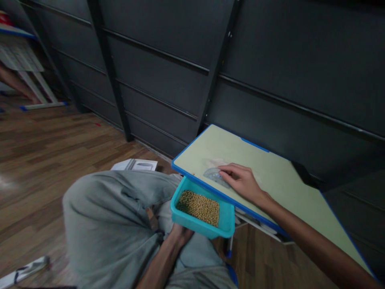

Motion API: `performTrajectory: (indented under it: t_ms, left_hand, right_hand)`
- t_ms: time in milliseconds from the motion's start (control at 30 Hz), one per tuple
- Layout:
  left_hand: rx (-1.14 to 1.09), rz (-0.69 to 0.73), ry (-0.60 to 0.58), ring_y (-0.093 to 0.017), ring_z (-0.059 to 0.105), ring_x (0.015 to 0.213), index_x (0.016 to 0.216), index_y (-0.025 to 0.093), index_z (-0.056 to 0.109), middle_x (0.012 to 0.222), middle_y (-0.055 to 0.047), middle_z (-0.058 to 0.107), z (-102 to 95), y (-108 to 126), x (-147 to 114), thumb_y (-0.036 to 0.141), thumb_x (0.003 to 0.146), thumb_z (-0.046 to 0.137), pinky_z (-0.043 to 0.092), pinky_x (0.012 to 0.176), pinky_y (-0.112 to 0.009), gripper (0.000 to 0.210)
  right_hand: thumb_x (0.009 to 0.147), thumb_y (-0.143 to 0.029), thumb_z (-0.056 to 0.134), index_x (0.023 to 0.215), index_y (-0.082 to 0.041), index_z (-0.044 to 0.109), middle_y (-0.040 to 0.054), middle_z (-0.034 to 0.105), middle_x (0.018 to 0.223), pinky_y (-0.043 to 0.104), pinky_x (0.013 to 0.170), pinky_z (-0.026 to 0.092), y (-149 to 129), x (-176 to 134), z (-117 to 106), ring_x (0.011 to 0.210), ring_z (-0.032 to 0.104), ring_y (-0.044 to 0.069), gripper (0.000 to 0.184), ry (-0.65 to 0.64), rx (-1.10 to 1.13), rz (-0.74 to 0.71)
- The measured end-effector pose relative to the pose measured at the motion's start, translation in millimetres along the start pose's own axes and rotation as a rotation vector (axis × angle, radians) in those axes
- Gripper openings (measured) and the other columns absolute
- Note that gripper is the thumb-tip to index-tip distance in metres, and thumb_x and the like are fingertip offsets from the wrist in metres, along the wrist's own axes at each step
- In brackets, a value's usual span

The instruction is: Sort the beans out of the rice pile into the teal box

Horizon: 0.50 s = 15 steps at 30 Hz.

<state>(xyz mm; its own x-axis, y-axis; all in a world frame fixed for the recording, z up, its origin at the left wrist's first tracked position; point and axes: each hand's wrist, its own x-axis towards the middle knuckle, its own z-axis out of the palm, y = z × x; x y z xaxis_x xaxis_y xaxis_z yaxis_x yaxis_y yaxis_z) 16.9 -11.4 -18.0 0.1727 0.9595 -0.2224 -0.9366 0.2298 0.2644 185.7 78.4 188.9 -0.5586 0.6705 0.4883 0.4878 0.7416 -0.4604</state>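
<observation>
My left hand point(179, 235) grips a turquoise plastic tub point(195, 224) from below, its fingers mostly hidden underneath. Round tan beans, which look like soybeans point(200, 206), cover much of the tub's bottom. The tub sits just under the near edge of a pale yellow-green desk top point(282, 180) with a blue rim. On that desk my right hand point(239, 180) is closed, thumb and fingers pinching a clear, half-round plastic piece that looks like a protractor point(214, 175). It lies against the surface close to the near edge. A single bean point(193, 174) is beside it, near the desk's left corner.
A dark panelled wall point(168, 72) stands behind the desk. An open book point(135, 164) lies on the wooden floor point(54, 144) past my knee point(99, 208). Far left are another desk point(18, 32) and a co-worker's arm point(18, 82). A whitish strip point(25, 271) lies lower left.
</observation>
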Motion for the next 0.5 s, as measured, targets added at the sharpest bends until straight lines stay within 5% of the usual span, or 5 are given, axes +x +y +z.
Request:
performTrajectory:
  t_ms: [300, 500]
  left_hand:
    - [-0.081, 0.086, 0.086, -0.023, 0.064, 0.109, 0.098, 0.022, 0.073, 0.103, -0.005, 0.075, -11.6, 18.9, 5.1, 0.027, 0.091, 0.045, 0.048, 0.101, -0.037, 0.029]
    - [-0.083, 0.058, 0.098, -0.022, 0.062, 0.113, 0.091, 0.023, 0.074, 0.100, -0.003, 0.076, -14.9, 18.4, 4.3, 0.024, 0.091, 0.044, 0.046, 0.103, -0.038, 0.030]
  right_hand:
    - [0.091, -0.024, 0.058, 0.106, -0.023, 0.069, 0.0035, 0.070, 0.094, 0.031, 0.075, 0.050, -13.0, 38.3, 32.5, 0.083, 0.064, 0.016, 0.019, -0.055, 0.057, -0.045]
    - [0.091, -0.027, 0.057, 0.106, -0.024, 0.070, 0.0037, 0.070, 0.095, 0.032, 0.075, 0.050, -9.0, 34.3, 20.0, 0.083, 0.064, 0.016, 0.019, -0.008, 0.040, -0.021]
